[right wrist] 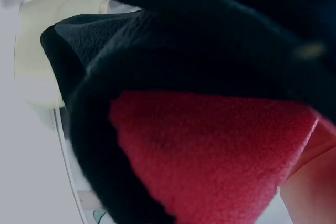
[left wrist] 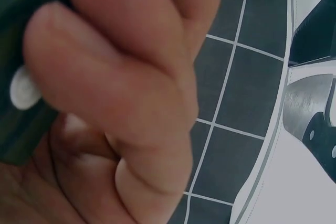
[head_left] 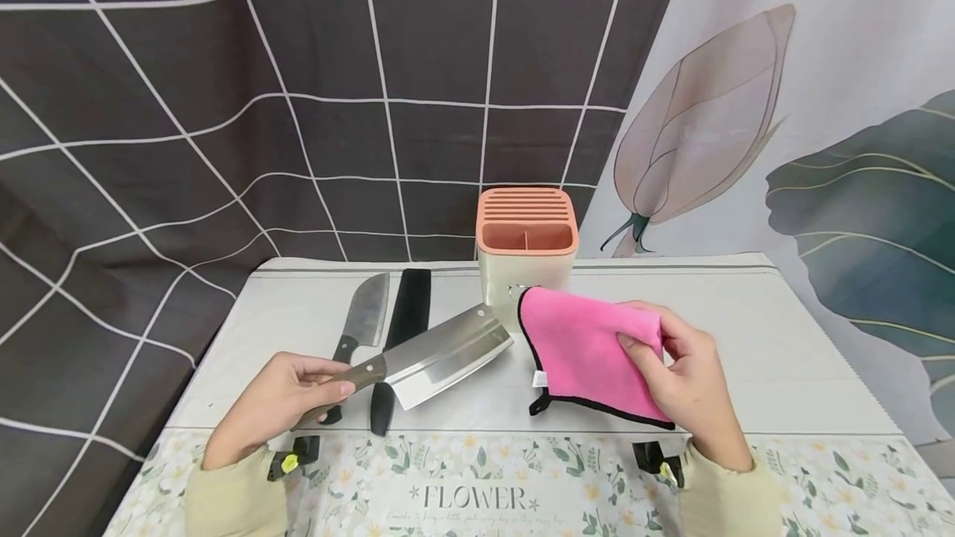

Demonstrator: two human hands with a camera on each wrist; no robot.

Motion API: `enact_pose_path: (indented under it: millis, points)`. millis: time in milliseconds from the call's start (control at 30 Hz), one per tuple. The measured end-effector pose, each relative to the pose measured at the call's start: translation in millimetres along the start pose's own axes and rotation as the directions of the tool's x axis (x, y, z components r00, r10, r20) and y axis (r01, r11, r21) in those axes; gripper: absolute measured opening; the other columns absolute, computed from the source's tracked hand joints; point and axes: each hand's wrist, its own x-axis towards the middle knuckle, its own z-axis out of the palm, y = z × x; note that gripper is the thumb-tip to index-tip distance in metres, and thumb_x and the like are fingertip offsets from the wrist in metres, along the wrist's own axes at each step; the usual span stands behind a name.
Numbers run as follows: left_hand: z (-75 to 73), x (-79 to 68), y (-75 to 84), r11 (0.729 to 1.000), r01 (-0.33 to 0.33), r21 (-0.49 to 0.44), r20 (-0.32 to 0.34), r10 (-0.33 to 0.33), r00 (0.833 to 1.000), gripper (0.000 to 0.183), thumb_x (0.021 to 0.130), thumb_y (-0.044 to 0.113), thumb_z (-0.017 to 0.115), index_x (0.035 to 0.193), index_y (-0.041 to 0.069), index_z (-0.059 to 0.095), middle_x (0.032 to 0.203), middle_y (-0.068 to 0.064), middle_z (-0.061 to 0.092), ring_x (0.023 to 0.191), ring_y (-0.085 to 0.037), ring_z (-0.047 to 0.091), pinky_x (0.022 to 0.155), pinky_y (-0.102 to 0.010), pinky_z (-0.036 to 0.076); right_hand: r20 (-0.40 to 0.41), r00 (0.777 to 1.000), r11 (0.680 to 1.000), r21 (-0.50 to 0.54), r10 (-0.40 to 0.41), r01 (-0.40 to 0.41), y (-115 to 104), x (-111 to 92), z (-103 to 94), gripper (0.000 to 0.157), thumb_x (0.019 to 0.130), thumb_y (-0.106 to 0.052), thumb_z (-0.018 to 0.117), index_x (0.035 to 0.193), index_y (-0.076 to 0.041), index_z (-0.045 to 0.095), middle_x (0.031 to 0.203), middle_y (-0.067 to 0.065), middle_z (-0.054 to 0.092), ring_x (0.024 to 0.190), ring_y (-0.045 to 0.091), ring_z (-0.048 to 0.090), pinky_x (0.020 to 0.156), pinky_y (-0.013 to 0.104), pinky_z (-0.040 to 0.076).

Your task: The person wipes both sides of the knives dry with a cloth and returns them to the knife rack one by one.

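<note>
My left hand [head_left: 287, 400] grips the brown handle of a cleaver [head_left: 451, 355], its broad blade slanting up to the right over the table. In the left wrist view the curled fingers [left wrist: 126, 77] wrap the dark handle [left wrist: 26, 93] with its pale rivet. On the right, my right hand [head_left: 690, 371] pinches a folded pink cloth [head_left: 585, 355] with black edging, thumb in front. The cloth hangs just right of the cleaver's tip. Close up in the right wrist view, the cloth [right wrist: 210, 150] fills most of the picture and hides most of the hand.
Behind the blade lie a black-handled kitchen knife [head_left: 367, 309] and a black knife or sheath [head_left: 412, 305]. A cream knife block [head_left: 525, 272] with an orange slotted top stands at the back, partly behind the cloth. A flower-print mat [head_left: 477, 471] covers the front edge.
</note>
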Motion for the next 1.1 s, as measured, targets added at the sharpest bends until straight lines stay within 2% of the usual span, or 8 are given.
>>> enact_pose_path:
  millis: [167, 333, 500, 667, 767, 900, 967, 1100]
  points:
    - [0.7, -1.0, 1.0, 1.0, -0.018, -0.004, 0.021, 0.018, 1.0, 0.033, 0.091, 0.018, 0.076, 0.115, -0.005, 0.072, 0.075, -0.012, 0.069, 0.055, -0.009, 0.056, 0.046, -0.023, 0.042, 0.009, 0.999, 0.999, -0.009, -0.031, 0.031, -4, 0, 3.7, 0.034, 0.082, 0.015, 0.069, 0.111, -0.004, 0.072, 0.099, -0.003, 0.072, 0.072, 0.004, 0.059, 0.064, 0.015, 0.045]
    - [4.5, 1.3, 2.2, 0.999, -0.05, -0.003, 0.047, 0.05, 0.998, 0.033, 0.09, 0.017, 0.076, 0.114, -0.005, 0.072, 0.09, -0.018, 0.073, 0.058, -0.011, 0.062, 0.05, -0.026, 0.05, -0.024, 0.996, 0.996, -0.026, -0.088, 0.087, -7, 2, 9.2, 0.037, 0.079, 0.016, 0.07, 0.11, -0.005, 0.073, 0.097, -0.001, 0.073, 0.072, 0.004, 0.057, 0.064, 0.015, 0.043]
    - [9.9, 5.6, 2.5, 0.998, -0.064, -0.004, 0.074, 0.064, 0.995, 0.035, 0.09, 0.017, 0.076, 0.116, -0.006, 0.071, 0.096, -0.013, 0.075, 0.067, -0.015, 0.068, 0.056, -0.029, 0.056, -0.074, 0.98, 0.98, -0.087, -0.187, 0.181, -9, 4, 14.9, 0.035, 0.076, 0.013, 0.07, 0.108, -0.003, 0.073, 0.091, 0.005, 0.072, 0.067, 0.002, 0.05, 0.061, 0.015, 0.039]
    - [16.3, 11.6, 3.1, 0.997, -0.076, 0.02, 0.089, 0.074, 0.993, 0.034, 0.09, 0.019, 0.077, 0.114, -0.004, 0.072, 0.094, -0.007, 0.076, 0.069, -0.012, 0.066, 0.058, -0.026, 0.054, -0.099, 0.96, 0.957, -0.157, -0.262, 0.245, -13, 6, 18.7, 0.026, 0.083, 0.001, 0.065, 0.108, 0.001, 0.072, 0.072, -0.002, 0.06, 0.058, 0.001, 0.035, 0.052, 0.015, 0.03]
    - [21.3, 15.8, 4.8, 0.997, -0.077, 0.009, 0.1, 0.076, 0.992, 0.034, 0.09, 0.019, 0.077, 0.115, -0.005, 0.072, 0.094, -0.007, 0.076, 0.074, -0.012, 0.068, 0.063, -0.025, 0.055, -0.115, 0.951, 0.944, -0.203, -0.288, 0.261, -16, 6, 22.0, 0.027, 0.087, -0.006, 0.06, 0.109, 0.001, 0.072, 0.07, -0.005, 0.054, 0.058, 0.002, 0.032, 0.053, 0.015, 0.029]
    - [29.1, 21.6, 7.9, 0.997, -0.076, -0.018, 0.113, 0.077, 0.991, 0.037, 0.091, 0.017, 0.075, 0.116, -0.009, 0.07, 0.095, -0.012, 0.076, 0.078, -0.014, 0.071, 0.066, -0.025, 0.057, -0.127, 0.937, 0.926, -0.245, -0.324, 0.287, -19, 5, 29.8, 0.032, 0.087, -0.006, 0.052, 0.11, 0.002, 0.072, 0.084, 0.006, 0.067, 0.062, 0.007, 0.041, 0.058, 0.018, 0.035]
    - [32.7, 23.8, 9.2, 0.997, -0.078, -0.028, 0.116, 0.081, 0.99, 0.037, 0.092, 0.016, 0.075, 0.117, -0.01, 0.069, 0.094, -0.015, 0.075, 0.073, -0.015, 0.07, 0.063, -0.025, 0.056, -0.128, 0.93, 0.916, -0.261, -0.346, 0.305, -20, 5, 35.2, 0.035, 0.085, -0.005, 0.048, 0.11, 0.002, 0.071, 0.096, 0.011, 0.072, 0.066, 0.012, 0.05, 0.062, 0.02, 0.04]
    - [39.2, 26.9, 11.2, 0.996, -0.088, -0.03, 0.116, 0.091, 0.989, 0.034, 0.092, 0.015, 0.075, 0.116, -0.009, 0.07, 0.091, -0.017, 0.075, 0.062, -0.014, 0.065, 0.053, -0.021, 0.048, -0.122, 0.918, 0.902, -0.272, -0.378, 0.335, -25, 4, 47.3, 0.035, 0.087, -0.004, 0.046, 0.111, 0.003, 0.071, 0.1, 0.012, 0.072, 0.078, 0.021, 0.064, 0.075, 0.021, 0.049]
